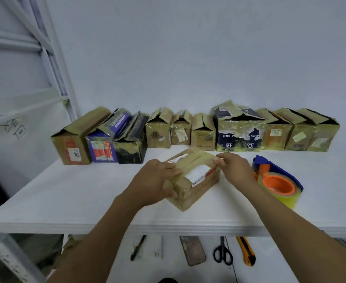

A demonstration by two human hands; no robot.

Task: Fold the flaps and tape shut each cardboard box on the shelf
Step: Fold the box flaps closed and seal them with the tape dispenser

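Both hands are working on one small box (192, 178) that is lying at a slant just below the middle of the frame on the white shelf (66, 201). The left hand (155, 180) is gripping the box's near left end, fingers curled over the top and thumb down the side, probably steadying it and keeping the flaps pressed flat. The right hand (235, 166) is pinching at the top edge of the box's far right end, most likely pulling down a tape end, though whether the fingertips are closing on tape or cardboard is too small to tell. Just right of the box, behind the right wrist, the tape dispenser (276, 180) with its orange core is lying within easy reach, held by nobody. Across the middle of the frame a row of boxes (188, 131) is waiting against the wall, many with flaps sticking up unsealed, so most of the job is looking undone. Nothing is blocking the hands; along the bottom of the frame, on a lower level, scissors (222, 252), a utility knife (247, 252), a phone (192, 250) and a thin dark tool (137, 248) are lying out of the way
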